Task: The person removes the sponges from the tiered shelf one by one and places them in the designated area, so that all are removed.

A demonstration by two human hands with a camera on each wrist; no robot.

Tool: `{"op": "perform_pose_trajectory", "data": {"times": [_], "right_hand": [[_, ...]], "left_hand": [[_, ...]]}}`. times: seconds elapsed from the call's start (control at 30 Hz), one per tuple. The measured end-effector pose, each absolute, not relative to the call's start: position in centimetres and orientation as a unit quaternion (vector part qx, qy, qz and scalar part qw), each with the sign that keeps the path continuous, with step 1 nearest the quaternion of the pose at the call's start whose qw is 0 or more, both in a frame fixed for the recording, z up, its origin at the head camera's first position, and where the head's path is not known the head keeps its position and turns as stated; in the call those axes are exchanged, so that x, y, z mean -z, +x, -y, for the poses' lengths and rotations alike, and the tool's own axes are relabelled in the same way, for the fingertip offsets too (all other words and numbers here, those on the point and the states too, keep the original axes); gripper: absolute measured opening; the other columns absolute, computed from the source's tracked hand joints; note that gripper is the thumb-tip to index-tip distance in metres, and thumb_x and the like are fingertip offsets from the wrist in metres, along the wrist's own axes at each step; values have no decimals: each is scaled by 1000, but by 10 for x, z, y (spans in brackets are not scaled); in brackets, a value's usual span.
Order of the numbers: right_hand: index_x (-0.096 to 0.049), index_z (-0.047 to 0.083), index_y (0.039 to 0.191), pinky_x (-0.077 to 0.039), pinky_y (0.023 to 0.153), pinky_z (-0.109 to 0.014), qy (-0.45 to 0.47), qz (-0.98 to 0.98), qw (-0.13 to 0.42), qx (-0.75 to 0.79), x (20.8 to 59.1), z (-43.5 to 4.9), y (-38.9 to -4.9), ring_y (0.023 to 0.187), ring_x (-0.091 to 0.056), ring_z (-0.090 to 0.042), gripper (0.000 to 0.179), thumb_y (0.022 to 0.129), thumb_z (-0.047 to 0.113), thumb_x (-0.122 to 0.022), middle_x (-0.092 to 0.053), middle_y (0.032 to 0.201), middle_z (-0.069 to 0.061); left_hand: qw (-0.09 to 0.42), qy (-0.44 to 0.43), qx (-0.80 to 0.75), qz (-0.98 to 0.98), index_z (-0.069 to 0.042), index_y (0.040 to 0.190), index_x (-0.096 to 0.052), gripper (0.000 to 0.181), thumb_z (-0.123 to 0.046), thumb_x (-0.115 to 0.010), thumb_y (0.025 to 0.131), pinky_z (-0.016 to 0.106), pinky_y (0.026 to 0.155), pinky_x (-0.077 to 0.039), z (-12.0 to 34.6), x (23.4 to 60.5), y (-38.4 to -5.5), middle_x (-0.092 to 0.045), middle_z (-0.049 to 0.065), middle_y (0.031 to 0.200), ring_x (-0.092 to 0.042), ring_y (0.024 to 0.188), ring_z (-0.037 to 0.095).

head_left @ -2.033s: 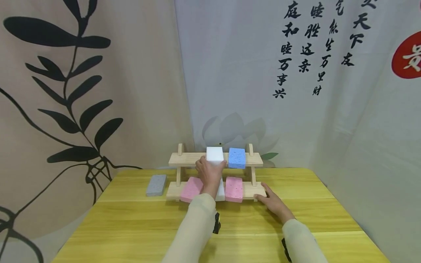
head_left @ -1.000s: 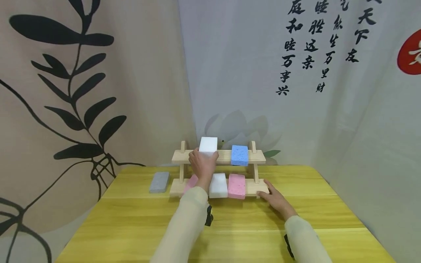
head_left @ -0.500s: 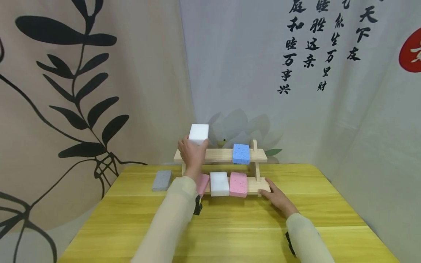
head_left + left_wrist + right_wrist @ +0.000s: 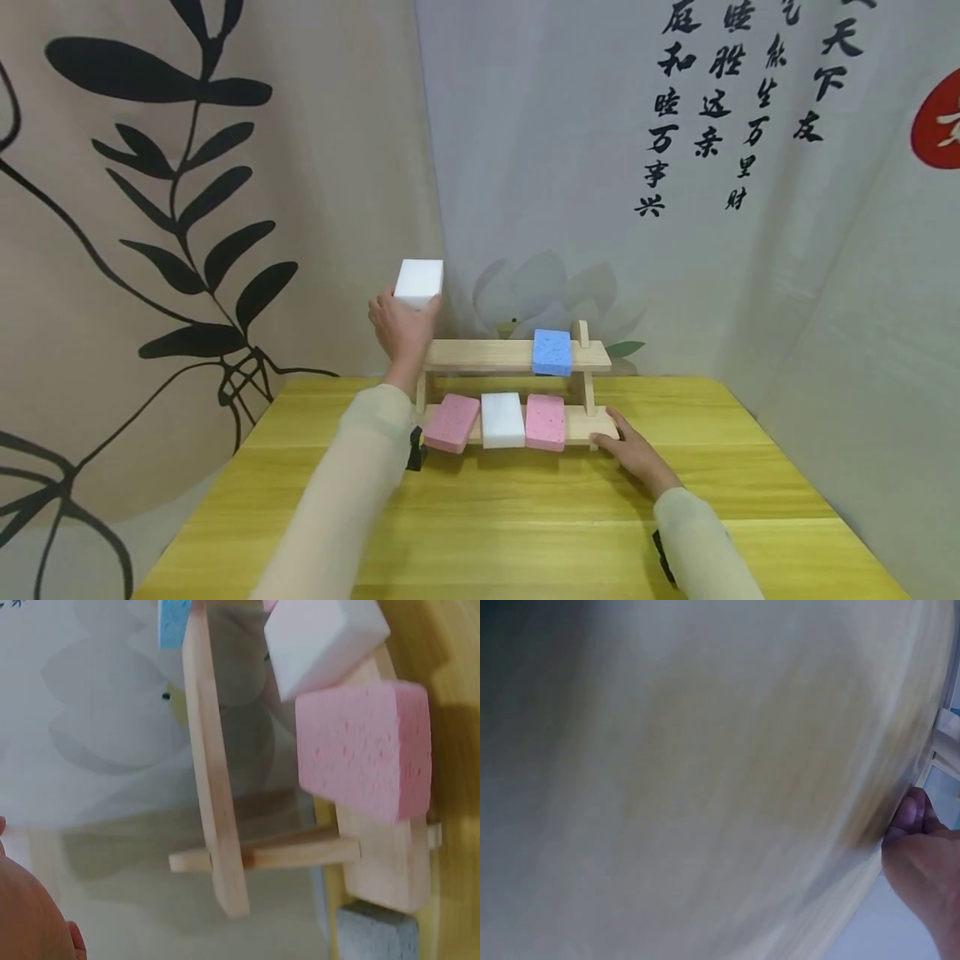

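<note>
My left hand (image 4: 407, 329) pinches a white sponge block (image 4: 418, 282) between thumb and fingers, up beyond the left end of a two-tier wooden rack (image 4: 480, 355). Only part of that hand shows in the left wrist view, and its sponge is out of that frame. At the lower shelf's right end, my right hand (image 4: 633, 454) grips the wood, thumb in front. On the upper shelf lies a blue sponge (image 4: 552, 352). The lower shelf bears a slanted pink sponge (image 4: 452, 423), a white sponge (image 4: 502, 420) and another pink sponge (image 4: 545, 422), side by side.
A grey sponge (image 4: 377, 931) lies on the table past the rack's left end; my left arm hides it in the head view. The yellow wooden table (image 4: 525, 517) runs back to a printed cloth backdrop (image 4: 352, 167).
My left hand has lifted the white sponge off the upper shelf and carried it up and left. The lower-left pink sponge has come into full view. My right hand stays at the shelf end.
</note>
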State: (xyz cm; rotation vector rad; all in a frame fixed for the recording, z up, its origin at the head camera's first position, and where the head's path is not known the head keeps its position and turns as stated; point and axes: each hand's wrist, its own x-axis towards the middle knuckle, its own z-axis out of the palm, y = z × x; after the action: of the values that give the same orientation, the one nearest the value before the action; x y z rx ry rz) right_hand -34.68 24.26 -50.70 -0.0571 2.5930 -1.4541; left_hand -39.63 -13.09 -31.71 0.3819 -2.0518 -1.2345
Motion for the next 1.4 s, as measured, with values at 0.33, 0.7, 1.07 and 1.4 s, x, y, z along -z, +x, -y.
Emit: {"op": "perform_pose_trajectory", "data": {"times": [0.33,0.7,1.07,1.4], "right_hand": [[-5,12,160,-10,112,-67,-40,-869,74,488,504,-240,-345,145,-6,-50,92,96,49,-59,-3,161,-28],[-3,17,161,-5,113,-66,-39,-863,83,497,509,-245,-350,147,0,-46,94,94,53,-59,1,163,-24],[-5,13,160,-7,112,-68,-42,-867,71,491,502,-241,-343,144,-3,-52,94,95,52,-59,-1,160,-30],[-5,13,160,-7,113,-66,-34,-869,77,488,505,-242,-344,145,-3,-50,92,96,51,-58,-2,161,-27]], "left_hand": [[354,166,475,788,-3,137,-45,81,-46,-79,77,47,93,-44,171,305,-395,-47,17,128,-44,118,33],[343,181,479,788,-4,143,-40,84,-47,-76,80,47,97,-44,209,309,-392,-43,18,135,-42,123,34],[330,190,474,794,-3,143,-40,83,-46,-76,82,50,98,-43,238,328,-389,-42,20,137,-41,125,35],[297,192,488,798,-4,147,-35,83,-41,-75,84,54,102,-39,265,360,-384,-37,20,143,-36,130,36]]}}
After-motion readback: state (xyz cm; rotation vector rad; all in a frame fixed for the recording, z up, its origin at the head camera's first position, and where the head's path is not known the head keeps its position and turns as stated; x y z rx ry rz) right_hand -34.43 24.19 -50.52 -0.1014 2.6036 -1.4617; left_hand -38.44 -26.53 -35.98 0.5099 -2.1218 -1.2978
